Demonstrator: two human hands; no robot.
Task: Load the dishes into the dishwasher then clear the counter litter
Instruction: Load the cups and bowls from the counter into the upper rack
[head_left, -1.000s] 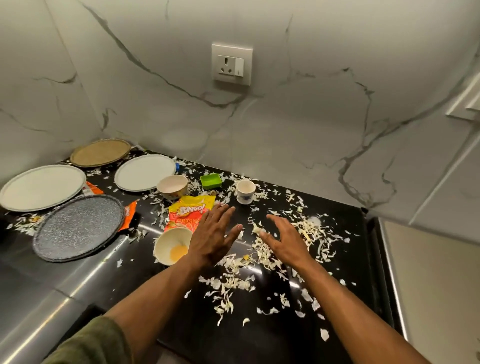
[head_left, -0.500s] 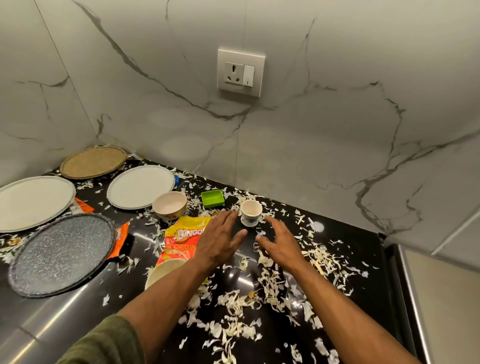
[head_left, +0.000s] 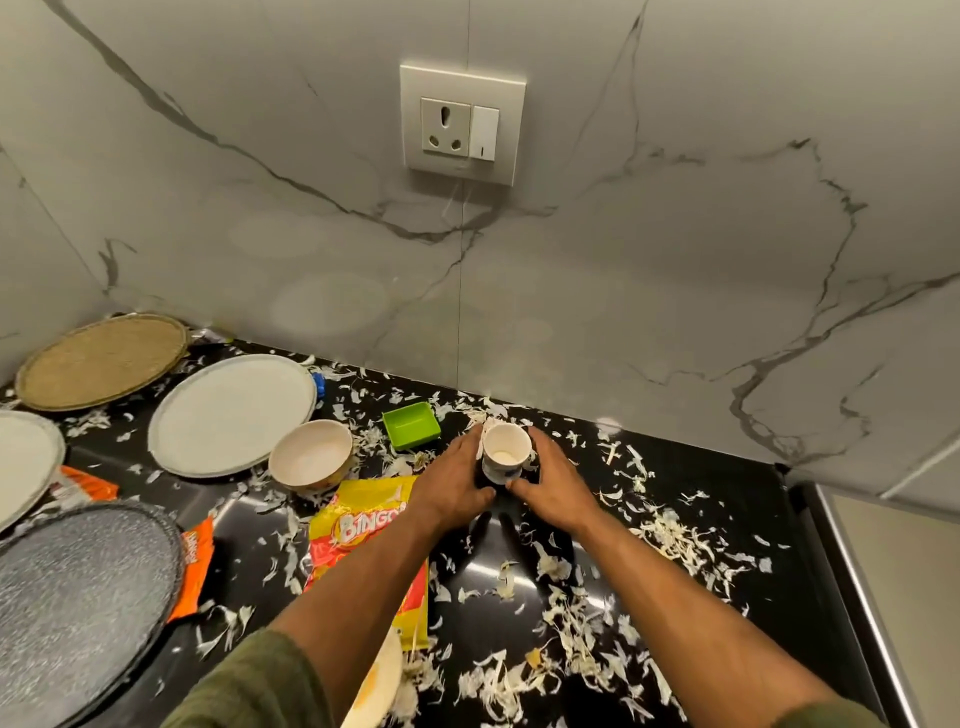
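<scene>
Small cup (head_left: 505, 451) upright on counter (head_left: 779, 519), far centre. Left hand (head_left: 457, 480) and right hand (head_left: 556, 486) flank it, fingers loosely curved against sides; equally near.

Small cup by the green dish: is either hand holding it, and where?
Both hands, left and right, cup the small cup by its sides, low on the body.

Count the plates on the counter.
4. A tan plate in the far left corner, a white plate right of it, another white plate cut by the left edge, and a grey speckled plate nearest. More may lie out of view.
</scene>
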